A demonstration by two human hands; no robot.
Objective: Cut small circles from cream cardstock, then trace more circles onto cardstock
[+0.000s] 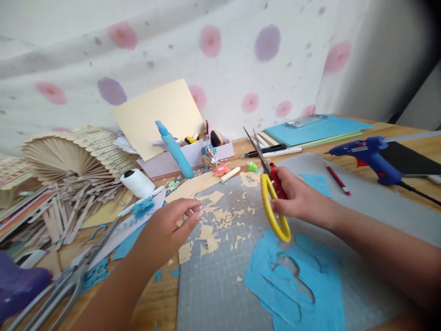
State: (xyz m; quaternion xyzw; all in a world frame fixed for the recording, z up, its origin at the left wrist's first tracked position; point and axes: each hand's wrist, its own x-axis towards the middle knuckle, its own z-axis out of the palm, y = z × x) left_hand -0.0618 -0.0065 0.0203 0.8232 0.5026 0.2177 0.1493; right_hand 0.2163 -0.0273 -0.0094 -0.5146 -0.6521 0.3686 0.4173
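My right hand (299,195) grips a pair of scissors (264,197) by the red handle loop. The yellow loop hangs below, and the blades point up and away, slightly apart. My left hand (174,223) hovers at the left edge of the grey cutting mat (213,294), its fingers bent and thumb apart from them, with nothing visible between. Cream paper scraps (220,216) lie scattered between my hands. Below the scissors rest blue paper sheets (310,285) with curved shapes cut out of them.
At the left, large metal shears (77,271) lie beside a craft-stick fan structure (76,156) and a white thread spool (138,184). A blue glue tube (175,151) stands before a white box (193,154). A blue glue gun (368,154) and a red pencil (337,179) lie at the right.
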